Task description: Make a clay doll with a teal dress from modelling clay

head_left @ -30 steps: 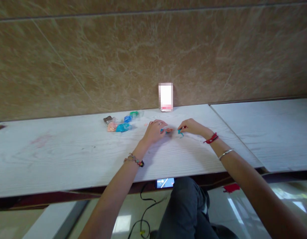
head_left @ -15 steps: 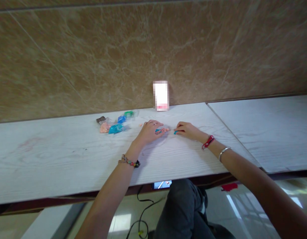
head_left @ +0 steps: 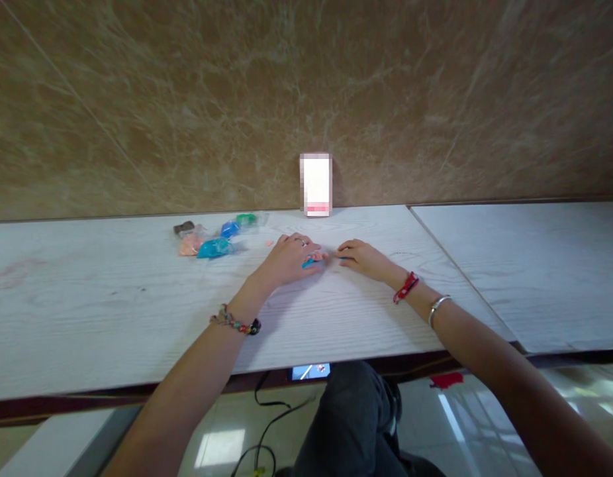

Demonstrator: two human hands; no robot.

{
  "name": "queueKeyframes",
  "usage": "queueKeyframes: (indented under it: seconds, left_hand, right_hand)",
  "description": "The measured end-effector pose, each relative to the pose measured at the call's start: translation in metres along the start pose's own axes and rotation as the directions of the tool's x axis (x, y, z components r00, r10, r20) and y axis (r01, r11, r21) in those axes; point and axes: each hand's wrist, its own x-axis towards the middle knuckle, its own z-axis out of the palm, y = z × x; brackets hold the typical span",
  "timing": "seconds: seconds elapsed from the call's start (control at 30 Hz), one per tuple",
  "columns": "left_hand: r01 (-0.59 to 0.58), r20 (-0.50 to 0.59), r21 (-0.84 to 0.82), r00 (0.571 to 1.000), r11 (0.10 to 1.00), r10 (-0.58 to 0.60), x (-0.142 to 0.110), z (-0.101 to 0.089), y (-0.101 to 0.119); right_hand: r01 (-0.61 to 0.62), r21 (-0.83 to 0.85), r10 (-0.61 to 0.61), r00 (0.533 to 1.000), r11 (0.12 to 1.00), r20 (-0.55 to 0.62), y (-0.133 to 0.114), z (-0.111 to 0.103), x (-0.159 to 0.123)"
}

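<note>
Both my hands rest on a white wood-grain table (head_left: 112,311), close together near its far edge. My left hand (head_left: 286,257) has its fingers curled over a small teal and orange clay piece (head_left: 311,260). My right hand (head_left: 361,257) lies just to the right, fingers pressed together at its tip, pinching a bit of teal clay that is mostly hidden. A beaded bracelet is on my left wrist; a red band and a silver bangle are on my right.
Several small bags of coloured clay (head_left: 214,238) lie to the left of my hands. A white card (head_left: 316,185) leans on the brown marble wall. A second white table (head_left: 529,265) adjoins on the right. A phone (head_left: 309,371) and cable hang under the table edge.
My right hand has slid left, closer to my left hand, so the fingertips nearly meet. The view has shifted a little to the right.
</note>
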Motion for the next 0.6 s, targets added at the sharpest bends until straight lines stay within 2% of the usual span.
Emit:
queueKeyframes:
  seconds: [0.1, 0.2, 0.33, 0.43, 0.5, 0.6]
  left_hand:
    - [0.027, 0.038, 0.021, 0.999, 0.999, -0.028, -0.002, -0.007, 0.001]
    - [0.064, 0.052, 0.031, 0.996, 0.997, -0.066, -0.004, -0.012, -0.004]
    - [0.139, 0.0, 0.041, 0.99, 0.989, -0.139, -0.006, -0.016, -0.015]
    - [0.181, -0.045, 0.086, 0.983, 0.98, -0.177, -0.006, -0.014, -0.019]
    - [0.161, -0.066, 0.109, 0.986, 0.981, -0.155, -0.004, -0.011, -0.017]
    - [0.059, -0.093, 0.1, 0.994, 0.993, -0.05, 0.0, -0.003, -0.008]
  right_hand:
    - [-0.082, 0.029, 0.083, 0.996, 0.996, -0.042, 0.0, 0.001, 0.002]
    - [-0.125, -0.008, 0.125, 0.991, 0.992, -0.036, 0.002, 0.003, 0.004]
    - [-0.191, -0.131, 0.184, 0.981, 0.973, -0.068, 0.004, 0.003, 0.003]
    - [-0.262, -0.133, 0.251, 0.963, 0.956, -0.095, 0.002, 0.001, 0.0]
    - [-0.234, -0.096, 0.231, 0.972, 0.967, -0.045, 0.0, -0.001, -0.001]
    - [-0.148, -0.043, 0.147, 0.989, 0.988, -0.024, -0.001, -0.003, 0.0]
